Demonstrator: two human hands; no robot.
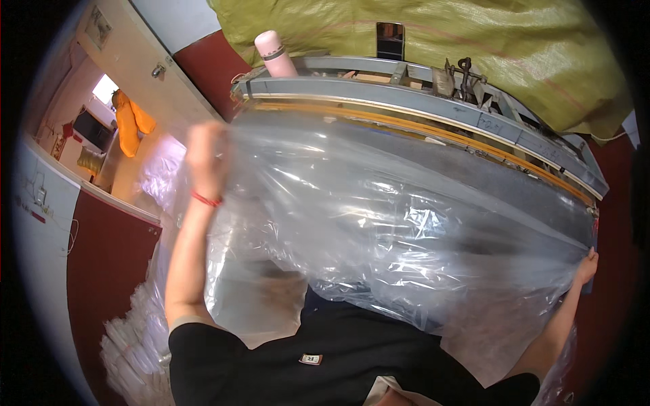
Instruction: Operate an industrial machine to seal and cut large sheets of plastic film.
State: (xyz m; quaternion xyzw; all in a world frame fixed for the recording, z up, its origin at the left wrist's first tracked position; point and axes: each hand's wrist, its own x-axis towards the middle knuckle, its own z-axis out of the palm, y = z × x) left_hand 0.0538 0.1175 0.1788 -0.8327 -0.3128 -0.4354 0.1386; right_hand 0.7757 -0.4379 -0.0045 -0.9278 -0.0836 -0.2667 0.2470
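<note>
A large see-through plastic sheet (379,216) is stretched wide in front of me, wrinkled and shiny, its lower part hanging against my black shirt. Its upper left corner is gathered in my left hand (206,155), which is closed and smeared by motion, with a red cord round the wrist. At far right, my right hand (588,265) pinches the opposite end of the sheet. Just beyond the sheet runs a long grey metal machine (406,98) with an orange strip (420,125) along its near side. The sheet partly covers its dark flat surface.
A pink bottle (276,54) stands at the machine's left end, and metal clamps (464,81) sit on its right half. Green woven tarp (474,40) hangs behind. To the left are an open door (145,61) and a doorway; bundled plastic (139,338) lies at lower left.
</note>
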